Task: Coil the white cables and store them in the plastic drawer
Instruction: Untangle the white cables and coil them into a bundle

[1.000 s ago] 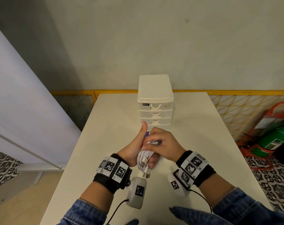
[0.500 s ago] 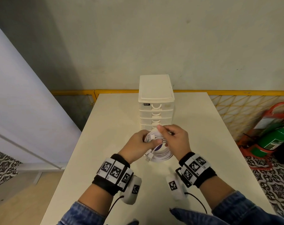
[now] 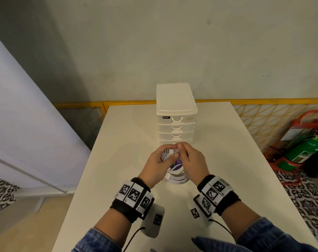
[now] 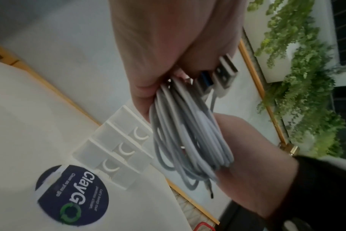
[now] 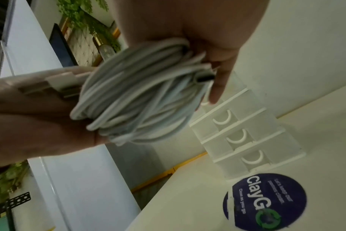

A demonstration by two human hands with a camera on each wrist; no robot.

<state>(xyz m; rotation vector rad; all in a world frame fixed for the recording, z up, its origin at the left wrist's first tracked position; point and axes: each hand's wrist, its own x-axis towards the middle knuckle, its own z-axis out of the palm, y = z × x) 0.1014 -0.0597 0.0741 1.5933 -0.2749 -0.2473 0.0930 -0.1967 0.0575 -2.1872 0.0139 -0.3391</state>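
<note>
A coil of white cables (image 3: 177,174) hangs between both hands just above the table, right in front of the plastic drawer unit (image 3: 176,113). My left hand (image 3: 159,160) grips the coil's top left, with a USB plug (image 3: 168,150) sticking out by its thumb. My right hand (image 3: 192,159) pinches the same bundle from the right. In the left wrist view the looped strands (image 4: 190,140) run down from my fingers. The right wrist view has the coil (image 5: 140,100) held between both palms. All the unit's drawers (image 5: 243,132) are closed.
The white table (image 3: 129,142) carries a round dark ClayGo sticker (image 5: 265,201) under the coil. A green fire extinguisher (image 3: 307,151) in a red stand sits on the floor to the right. A yellow rail (image 3: 131,102) runs behind the table.
Both hands carried the coil forward, away from my body and up to the drawer unit's front. The coil went from hanging upright between the palms to lying flatter.
</note>
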